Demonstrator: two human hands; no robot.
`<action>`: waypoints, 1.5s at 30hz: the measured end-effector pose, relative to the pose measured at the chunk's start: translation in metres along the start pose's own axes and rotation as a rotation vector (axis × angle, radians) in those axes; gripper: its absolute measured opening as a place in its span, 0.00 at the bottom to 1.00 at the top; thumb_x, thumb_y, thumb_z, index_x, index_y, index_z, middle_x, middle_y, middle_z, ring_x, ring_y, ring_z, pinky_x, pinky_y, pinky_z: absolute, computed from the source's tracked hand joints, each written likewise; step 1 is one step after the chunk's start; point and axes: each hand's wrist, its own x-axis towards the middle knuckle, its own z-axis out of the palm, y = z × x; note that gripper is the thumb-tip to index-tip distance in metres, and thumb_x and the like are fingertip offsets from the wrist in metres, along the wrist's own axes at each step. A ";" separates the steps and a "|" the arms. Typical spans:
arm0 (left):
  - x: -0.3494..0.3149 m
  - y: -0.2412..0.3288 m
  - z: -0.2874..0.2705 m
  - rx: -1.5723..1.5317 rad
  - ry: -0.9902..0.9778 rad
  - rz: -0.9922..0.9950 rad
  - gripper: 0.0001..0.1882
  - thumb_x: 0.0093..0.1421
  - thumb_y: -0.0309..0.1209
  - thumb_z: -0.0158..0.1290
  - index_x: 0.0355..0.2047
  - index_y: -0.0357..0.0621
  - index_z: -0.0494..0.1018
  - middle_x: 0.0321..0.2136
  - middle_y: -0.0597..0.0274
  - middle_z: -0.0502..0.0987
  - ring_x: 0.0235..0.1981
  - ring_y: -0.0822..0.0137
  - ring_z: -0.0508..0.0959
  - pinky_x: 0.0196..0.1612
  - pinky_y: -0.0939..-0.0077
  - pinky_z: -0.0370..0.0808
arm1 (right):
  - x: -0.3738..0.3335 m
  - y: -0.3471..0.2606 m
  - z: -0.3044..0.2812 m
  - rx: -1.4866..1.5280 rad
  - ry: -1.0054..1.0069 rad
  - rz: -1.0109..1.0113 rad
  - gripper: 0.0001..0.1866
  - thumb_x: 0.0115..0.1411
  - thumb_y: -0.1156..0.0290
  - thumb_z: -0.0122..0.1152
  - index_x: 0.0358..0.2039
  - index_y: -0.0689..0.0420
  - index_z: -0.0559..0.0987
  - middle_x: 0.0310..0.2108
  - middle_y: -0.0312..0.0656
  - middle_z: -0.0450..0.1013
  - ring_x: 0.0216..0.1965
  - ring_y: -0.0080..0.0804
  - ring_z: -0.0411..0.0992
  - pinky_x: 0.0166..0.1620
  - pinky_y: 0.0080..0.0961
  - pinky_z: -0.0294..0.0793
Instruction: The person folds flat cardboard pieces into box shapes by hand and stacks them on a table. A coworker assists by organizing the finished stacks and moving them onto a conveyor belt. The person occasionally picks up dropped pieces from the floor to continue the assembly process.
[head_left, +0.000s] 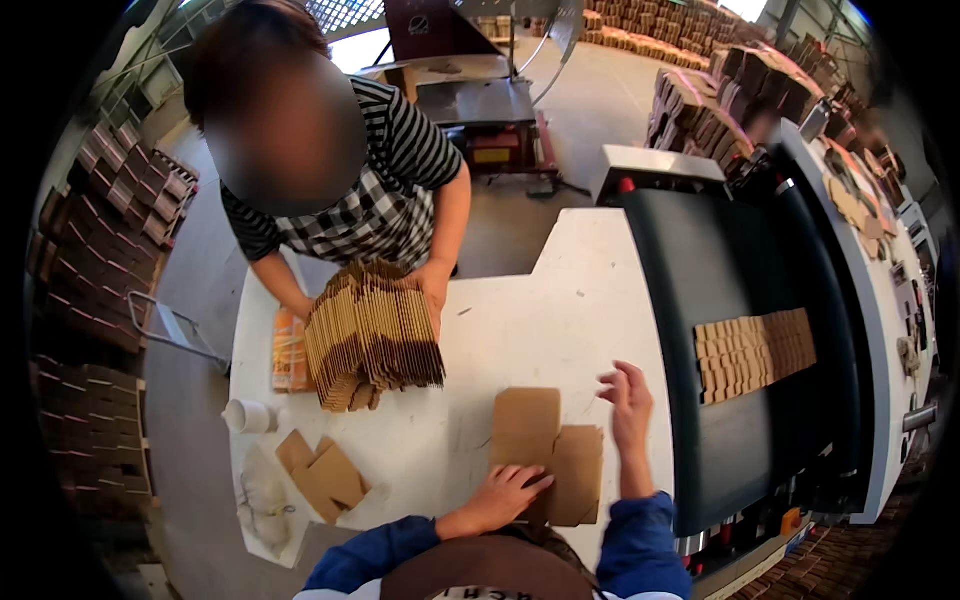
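Flat on the white table (500, 330) in front of me lies a folded brown cardboard box blank (527, 425). My left hand (500, 498) rests on its near left part, fingers stretched out over the board. Raised to the right of the blank, my right hand (628, 405) has its fingers loosely bent and apart, with nothing in it. Across the table a co-worker in a striped and checked top grips a thick stack of folded cardboard blanks (370, 335) between both hands, standing on edge over the tabletop.
To the right runs a dark conveyor belt (735, 260) carrying a row of overlapped cardboard blanks (755, 355). At the table's left are an orange packet (290, 352), a white cup (250, 416), a loose cardboard piece (322, 475) and a pale plastic bag (262, 500). Cardboard stacks (95, 260) stand beyond.
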 end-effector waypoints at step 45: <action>0.009 -0.029 0.040 -0.161 -0.168 0.160 0.15 0.58 0.34 0.48 0.43 0.40 0.72 0.50 0.52 0.69 0.49 0.58 0.71 0.46 0.62 0.71 | 0.130 0.100 0.105 2.152 -0.309 0.602 0.21 0.68 0.65 0.48 0.56 0.64 0.69 0.41 0.41 0.70 0.32 0.24 0.66 0.32 0.20 0.67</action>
